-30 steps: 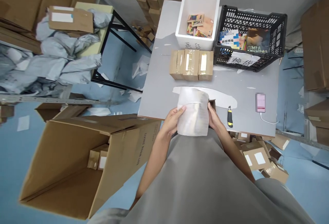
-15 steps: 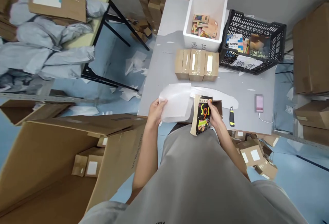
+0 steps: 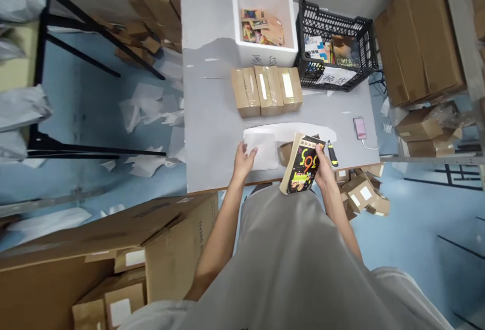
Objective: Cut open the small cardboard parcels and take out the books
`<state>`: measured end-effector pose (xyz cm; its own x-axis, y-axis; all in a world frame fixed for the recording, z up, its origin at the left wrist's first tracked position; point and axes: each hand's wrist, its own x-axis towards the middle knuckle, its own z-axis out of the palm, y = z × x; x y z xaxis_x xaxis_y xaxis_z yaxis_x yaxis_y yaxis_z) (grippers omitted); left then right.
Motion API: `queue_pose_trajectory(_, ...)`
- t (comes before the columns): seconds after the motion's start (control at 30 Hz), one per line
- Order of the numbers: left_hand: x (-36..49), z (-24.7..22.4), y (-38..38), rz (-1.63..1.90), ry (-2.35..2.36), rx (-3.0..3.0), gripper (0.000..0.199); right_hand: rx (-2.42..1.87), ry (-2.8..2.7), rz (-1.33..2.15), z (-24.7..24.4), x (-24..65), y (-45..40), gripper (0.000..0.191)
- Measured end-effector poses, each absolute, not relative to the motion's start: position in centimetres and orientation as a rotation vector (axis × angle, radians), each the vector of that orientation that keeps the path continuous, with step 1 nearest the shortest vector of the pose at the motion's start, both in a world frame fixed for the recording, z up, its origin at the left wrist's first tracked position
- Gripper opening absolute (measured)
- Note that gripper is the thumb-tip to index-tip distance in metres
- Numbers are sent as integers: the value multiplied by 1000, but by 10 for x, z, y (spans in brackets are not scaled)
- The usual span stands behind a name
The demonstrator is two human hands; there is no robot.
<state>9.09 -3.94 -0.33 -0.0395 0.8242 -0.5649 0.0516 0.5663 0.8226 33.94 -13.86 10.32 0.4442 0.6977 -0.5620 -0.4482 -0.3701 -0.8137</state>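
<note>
My right hand (image 3: 324,169) grips a thick paperback book (image 3: 304,166) by its right edge. Its black cover with bright digits faces up, tilted over the table's front edge. To the left, my left hand (image 3: 243,162) has thumb and fingers apart at the edge of a white paper sheet (image 3: 263,150), which lies on the grey table (image 3: 212,148). Partly hidden behind the book is a small brown cardboard box (image 3: 285,154). A yellow and black utility knife (image 3: 332,153) rests just right of my right hand.
Three taped cardboard parcels (image 3: 267,92) stand side by side on the table. Behind them are a white foam box (image 3: 265,54) and a black plastic crate (image 3: 337,80), both holding books. A phone (image 3: 359,128) lies at the right. A large carton (image 3: 178,249) stands at lower left.
The white sheet, held up by my left hand before, now lies on the table, and that hand has loosened. The book stays in my right hand. The view has shifted right.
</note>
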Motion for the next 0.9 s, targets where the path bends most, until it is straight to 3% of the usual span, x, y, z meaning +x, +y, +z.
queue_pose_trajectory(0.07,97,20,-48,758,1160,859,70,-1542,-213,1164,103,329,-144,66)
queue_pose_trajectory(0.17,114,47,-59,523,847,922,73,-1558,-203,1092,101,319,-153,69)
queue_pose_trajectory(0.33,135,58,-65,536,912,977,61,-1666,-443,1009,95,329,-162,73)
queue_pose_trajectory(0.53,127,90,-57,624,992,1449,37,-1967,-1220,506,116,356,-156,96)
queue_pose_trajectory(0.73,146,131,-53,527,805,1942,28,-1825,-2018,601,141,355,-135,57)
queue_pose_trajectory(0.9,177,148,-65,688,1007,2007,31,-1805,-1915,853,130,380,-126,33)
